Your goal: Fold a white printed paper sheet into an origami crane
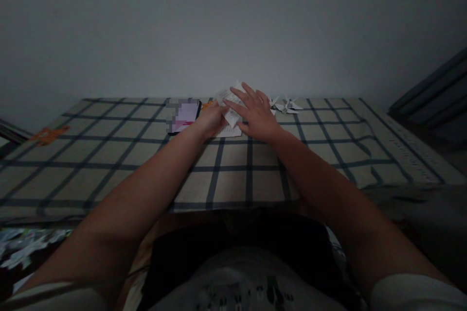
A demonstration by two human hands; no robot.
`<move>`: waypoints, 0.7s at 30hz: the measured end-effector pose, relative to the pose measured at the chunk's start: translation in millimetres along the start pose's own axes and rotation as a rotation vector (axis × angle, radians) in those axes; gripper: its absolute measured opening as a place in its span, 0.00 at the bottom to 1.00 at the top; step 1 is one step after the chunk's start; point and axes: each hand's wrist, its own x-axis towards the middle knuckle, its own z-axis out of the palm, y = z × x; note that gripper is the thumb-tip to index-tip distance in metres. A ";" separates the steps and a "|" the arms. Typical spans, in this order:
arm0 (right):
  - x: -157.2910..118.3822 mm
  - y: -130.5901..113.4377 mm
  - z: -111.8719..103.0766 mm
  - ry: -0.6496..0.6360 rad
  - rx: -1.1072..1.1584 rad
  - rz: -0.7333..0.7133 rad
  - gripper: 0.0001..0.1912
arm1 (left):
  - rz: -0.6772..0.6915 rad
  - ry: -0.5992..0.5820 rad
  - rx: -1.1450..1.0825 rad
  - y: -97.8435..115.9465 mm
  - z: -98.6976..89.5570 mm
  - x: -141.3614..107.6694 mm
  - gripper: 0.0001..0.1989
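Observation:
A folded piece of printed paper [234, 115] is between my two hands near the back of the table. My left hand [212, 119] grips its left side, fingers closed on it. My right hand [255, 111] lies over the paper's right side with its fingers spread. Beneath the hands, another printed sheet [229, 131] lies on the cloth. Just right of my right hand are folded paper cranes [288, 106], partly hidden by the hand. To the left of my left hand lies a phone [186, 115] with a lit screen.
A checked cloth [233, 180] covers the table, which meets a plain wall [233, 24] at the back. An orange object [49, 135] lies at the far left, and another orange piece [207, 105] sits behind my left hand. Papers [29, 248] are below the table at the left.

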 end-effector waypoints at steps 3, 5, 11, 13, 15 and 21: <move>-2.4 0.1 0.5 -0.066 0.010 0.008 0.33 | -0.008 -0.035 -0.058 2.0 -3.8 2.3 0.23; -3.8 0.5 -0.1 -0.083 0.026 0.058 0.29 | -0.033 -0.049 -0.087 2.8 -7.5 5.0 0.23; -1.0 5.3 -3.6 -0.048 0.103 0.104 0.23 | -0.088 -0.149 -0.049 4.0 -14.7 8.2 0.16; 0.9 10.4 -0.3 -0.022 0.196 0.103 0.21 | -0.079 -0.160 -0.001 4.9 -15.5 7.1 0.18; 2.4 16.9 5.3 0.032 0.329 0.086 0.24 | -0.049 -0.161 0.041 5.2 -15.5 5.5 0.24; 4.4 28.2 15.6 0.123 0.594 0.255 0.30 | 0.033 -0.179 0.187 -1.2 -11.7 2.6 0.25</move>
